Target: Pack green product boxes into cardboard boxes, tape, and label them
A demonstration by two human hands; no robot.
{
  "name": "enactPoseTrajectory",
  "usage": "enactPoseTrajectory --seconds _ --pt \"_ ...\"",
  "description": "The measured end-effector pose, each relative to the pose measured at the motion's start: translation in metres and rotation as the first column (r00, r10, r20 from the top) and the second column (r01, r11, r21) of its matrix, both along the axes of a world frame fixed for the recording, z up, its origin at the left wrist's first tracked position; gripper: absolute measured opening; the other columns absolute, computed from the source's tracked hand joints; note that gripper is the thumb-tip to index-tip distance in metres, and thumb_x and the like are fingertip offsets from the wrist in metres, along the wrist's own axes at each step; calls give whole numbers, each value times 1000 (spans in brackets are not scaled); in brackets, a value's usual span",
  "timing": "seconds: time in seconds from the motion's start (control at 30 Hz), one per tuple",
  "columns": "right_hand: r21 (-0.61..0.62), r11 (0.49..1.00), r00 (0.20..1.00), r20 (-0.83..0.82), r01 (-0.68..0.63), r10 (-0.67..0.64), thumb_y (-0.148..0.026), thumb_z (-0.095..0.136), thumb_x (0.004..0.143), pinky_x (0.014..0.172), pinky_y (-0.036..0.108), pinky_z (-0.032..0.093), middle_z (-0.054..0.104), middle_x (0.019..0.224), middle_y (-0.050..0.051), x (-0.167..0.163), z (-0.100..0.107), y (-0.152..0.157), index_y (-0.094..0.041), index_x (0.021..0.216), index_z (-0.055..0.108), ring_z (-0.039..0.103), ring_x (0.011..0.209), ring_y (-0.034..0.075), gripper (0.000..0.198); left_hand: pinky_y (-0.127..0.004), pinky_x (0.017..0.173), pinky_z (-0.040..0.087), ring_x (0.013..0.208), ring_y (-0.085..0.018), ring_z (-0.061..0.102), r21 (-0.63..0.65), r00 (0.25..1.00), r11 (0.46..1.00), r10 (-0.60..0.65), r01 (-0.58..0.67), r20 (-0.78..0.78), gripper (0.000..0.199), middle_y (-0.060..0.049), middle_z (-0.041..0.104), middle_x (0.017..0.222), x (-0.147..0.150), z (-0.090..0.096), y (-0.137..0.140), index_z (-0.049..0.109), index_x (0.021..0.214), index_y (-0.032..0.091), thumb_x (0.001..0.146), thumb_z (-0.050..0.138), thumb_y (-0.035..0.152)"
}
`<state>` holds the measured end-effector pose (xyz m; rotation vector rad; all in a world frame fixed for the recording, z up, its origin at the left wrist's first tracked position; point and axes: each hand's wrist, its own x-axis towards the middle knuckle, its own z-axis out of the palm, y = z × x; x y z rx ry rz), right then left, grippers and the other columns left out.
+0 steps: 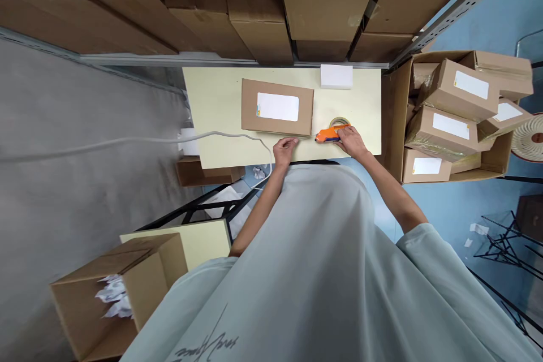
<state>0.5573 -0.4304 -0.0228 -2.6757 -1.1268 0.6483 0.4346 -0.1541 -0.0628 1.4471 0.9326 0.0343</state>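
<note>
A brown cardboard box [278, 129] with a white label [278, 107] on top lies on the pale yellow table [220, 153]. My right hand [352, 140] is closed around an orange tape dispenser [327, 134], just right of the box's near corner. Behind the handle shows a roll of tape [339, 121]. In front of the box's near edge is my left hand [285, 150], thumb and fingertips pinched together; whatever lies between them is too small to make out.
A small white box [336, 77] stands at the table's back edge. To the right, a large carton [394, 124] holds several labelled boxes. A white cable [220, 133] crosses the table's left side. Shelved cartons [326, 5] overhang the back. An open carton [161, 271] stands lower left.
</note>
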Motion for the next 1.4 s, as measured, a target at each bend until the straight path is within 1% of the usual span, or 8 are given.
enactPoseTrajectory --seconds 0.33,0.57,0.73,0.93,1.1,1.2,1.27,1.4 --pt "-40 997 998 -8 67 -67 -35 61 113 114 56 46 78 128 26 9 3 12 -10 132 67 66 125 43 31 -18 55 49 71 -14 78 -253 921 887 357 -387 -159 27 -5 84 96 20 13 -35 79 101 19 80 93 29" --pt "-28 999 1000 -5 30 -30 -31 59 114 117 57 46 78 130 26 14 3 16 -9 133 68 66 126 42 31 -16 51 46 62 -9 73 -166 904 896 379 -412 -199 20 -4 83 96 27 18 -36 78 106 18 89 86 24" --pt "-21 999 1000 -6 28 -28 -33 60 113 114 55 47 79 125 26 16 0 21 -7 136 66 67 123 42 35 -24 69 65 85 -16 83 -287 839 806 413 -518 -353 26 -8 85 111 27 17 -29 72 116 23 95 87 28" --pt "-17 1000 1000 -12 -1 1 -32 62 113 114 56 48 79 124 26 18 -7 23 -7 133 69 68 122 41 33 -45 111 69 131 -29 79 -517 980 846 25 -127 -200 10 -16 83 125 26 22 -16 68 97 23 97 77 27" --pt "14 1000 1000 5 -20 19 -30 61 112 113 57 48 79 122 24 17 -12 18 -9 128 71 68 120 40 27 -54 116 67 131 -33 76 -484 996 875 -32 -11 -79 11 -17 80 112 39 25 7 65 93 23 89 74 25" --pt "5 1000 1000 3 -12 12 -30 61 112 112 55 48 78 120 24 16 -11 17 -10 126 70 67 118 40 26 -51 113 67 133 -32 74 -358 978 922 85 -150 -189 16 -16 78 116 41 29 24 67 103 23 95 68 36" --pt "-17 1000 1000 2 -10 10 -29 61 112 112 54 47 78 120 24 15 -8 17 -9 128 70 66 118 40 27 -54 122 60 147 -34 64 -125 944 960 213 -251 -253 35 -17 72 140 41 37 32 67 127 23 101 63 46" --pt "-36 999 1000 14 -19 20 -26 60 112 113 54 46 77 120 26 14 -5 20 -6 130 68 65 120 41 29 -68 142 23 180 -44 6 442 982 892 153 -89 -111 93 -20 30 186 70 58 35 35 175 24 101 69 68"
